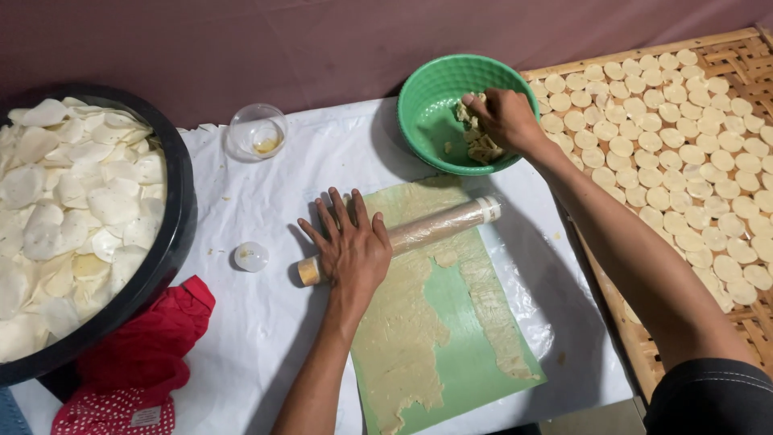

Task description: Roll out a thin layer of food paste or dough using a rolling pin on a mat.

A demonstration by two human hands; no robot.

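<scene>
Left hand (352,246): laid flat, fingers spread, palm down on a cylindrical rolling pin wrapped in clear plastic film (403,238); nothing is gripped, the pin is only pressed. The pin lies slantwise across the upper end of a smooth green rectangular mat (463,346), its tan end showing just left of the hand and its pale capped end pointing toward the bowl.

The mat is covered in part by a thin, ragged sheet of beige dough (398,338); the surface looks matte and slightly grainy, with torn edges and a bare green strip down the middle. A narrower band of the same dough runs along the right edge.

Right hand (503,119): reached into a round green plastic bowl (427,109), fingers curled around lumpy beige dough scraps (481,143) at the bowl's bottom.

A white plastic sheet (258,322), faintly creased, is spread under mat and bowl. On it are seen a small clear cup (256,131) with a yellowish residue and a small round clear lid (250,256).

At the right, a woven bamboo tray (729,56) is packed with pale round dough discs (684,153) in close rows. At the left, a large black basin (173,234) is heaped with thin white irregular chips (72,209); a red cloth (149,354) lies against it.
</scene>
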